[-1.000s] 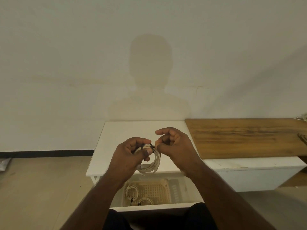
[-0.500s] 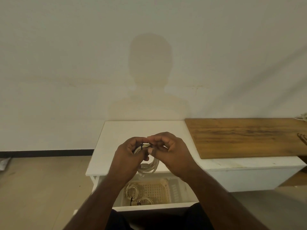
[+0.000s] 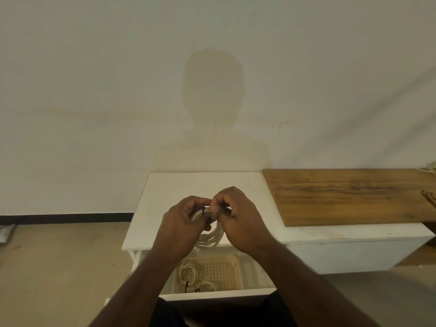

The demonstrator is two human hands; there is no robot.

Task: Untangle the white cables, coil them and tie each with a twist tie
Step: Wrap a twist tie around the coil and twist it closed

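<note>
A coiled white cable [image 3: 212, 234] hangs between both hands above the front edge of the white table [image 3: 165, 197]. My left hand [image 3: 181, 227] grips the top of the coil, where a black twist tie [image 3: 203, 210] wraps the loops. My right hand [image 3: 238, 220] pinches the tie's end against the coil, fingers curled tight beside the left thumb. Two more coiled white cables [image 3: 187, 272] [image 3: 207, 286], each with a black tie, lie in a beige basket [image 3: 224, 270] on the lower shelf.
A brown wooden board [image 3: 349, 194] lies on the white bench [image 3: 354, 246] to the right. Thin dark strips [image 3: 430, 199] sit at its far right edge, and a bit of white cable [image 3: 431, 166] shows at the wall. Tan floor lies left.
My right hand has moved left and closed in against the left hand at the tie. The coil has stayed in the left hand, raised slightly.
</note>
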